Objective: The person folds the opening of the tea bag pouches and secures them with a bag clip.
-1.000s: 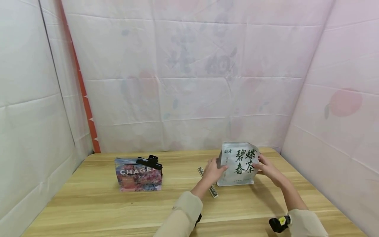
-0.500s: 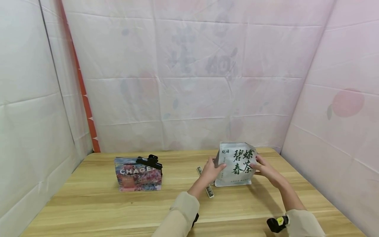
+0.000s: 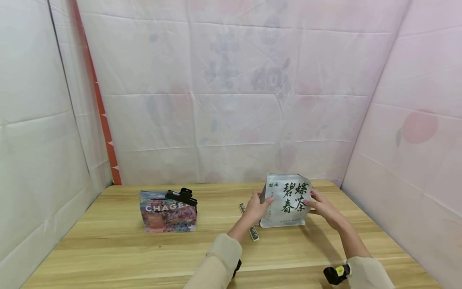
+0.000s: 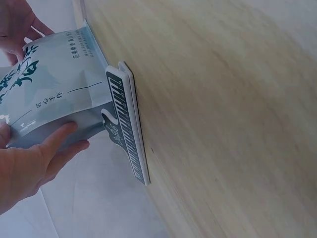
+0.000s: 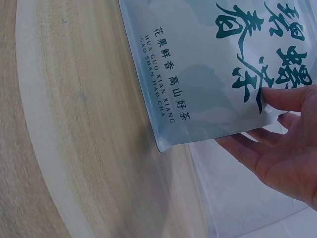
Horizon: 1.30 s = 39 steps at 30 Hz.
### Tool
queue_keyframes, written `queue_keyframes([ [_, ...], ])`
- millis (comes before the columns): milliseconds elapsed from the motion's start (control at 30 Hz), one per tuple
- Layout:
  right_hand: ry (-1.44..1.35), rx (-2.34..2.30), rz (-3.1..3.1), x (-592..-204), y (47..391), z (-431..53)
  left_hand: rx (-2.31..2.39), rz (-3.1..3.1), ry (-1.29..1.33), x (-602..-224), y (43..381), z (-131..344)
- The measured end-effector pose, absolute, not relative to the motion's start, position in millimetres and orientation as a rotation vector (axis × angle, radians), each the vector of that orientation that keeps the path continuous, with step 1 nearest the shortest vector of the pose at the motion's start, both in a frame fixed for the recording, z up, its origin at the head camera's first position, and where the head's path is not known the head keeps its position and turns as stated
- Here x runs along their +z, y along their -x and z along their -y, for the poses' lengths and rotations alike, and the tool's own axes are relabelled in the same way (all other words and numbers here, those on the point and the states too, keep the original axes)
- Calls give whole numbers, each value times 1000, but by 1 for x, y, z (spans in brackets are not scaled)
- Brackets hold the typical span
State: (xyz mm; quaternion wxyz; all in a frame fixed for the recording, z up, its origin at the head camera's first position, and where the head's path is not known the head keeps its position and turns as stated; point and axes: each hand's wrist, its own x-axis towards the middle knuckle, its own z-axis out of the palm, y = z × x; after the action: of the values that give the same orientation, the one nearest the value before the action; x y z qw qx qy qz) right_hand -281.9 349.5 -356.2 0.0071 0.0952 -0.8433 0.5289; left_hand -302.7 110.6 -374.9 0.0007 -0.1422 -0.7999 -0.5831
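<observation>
A pale silver-blue tea bag [image 3: 285,212] with dark green Chinese characters stands upright on the table, right of centre in the head view. My left hand [image 3: 255,208] grips its left side, thumb on the front and fingers along the side. Opposite, my right hand [image 3: 323,206] holds the right edge with its thumb on the printed front [image 5: 213,74] and its fingers curled behind. Beside the bag's left bottom corner lies a bag clip [image 4: 126,126] with a piano-key pattern. In the head view my left hand hides the clip's middle.
A colourful tea bag [image 3: 167,218] lettered CHAGE stands on the left of the wooden table [image 3: 126,257], with a black clip [image 3: 182,196] across its top right. White printed sheets [image 3: 231,120] enclose the back and sides.
Both hands have shifted the silver-blue tea bag slightly left along the table. The piano-key clip's near end has also moved a little left.
</observation>
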Motion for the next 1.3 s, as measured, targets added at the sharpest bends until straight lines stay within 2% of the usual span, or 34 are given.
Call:
queue_keyframes([
  [1300, -319, 1731, 2588, -360, 282, -307, -1981, 2449, 428, -377, 301, -66],
])
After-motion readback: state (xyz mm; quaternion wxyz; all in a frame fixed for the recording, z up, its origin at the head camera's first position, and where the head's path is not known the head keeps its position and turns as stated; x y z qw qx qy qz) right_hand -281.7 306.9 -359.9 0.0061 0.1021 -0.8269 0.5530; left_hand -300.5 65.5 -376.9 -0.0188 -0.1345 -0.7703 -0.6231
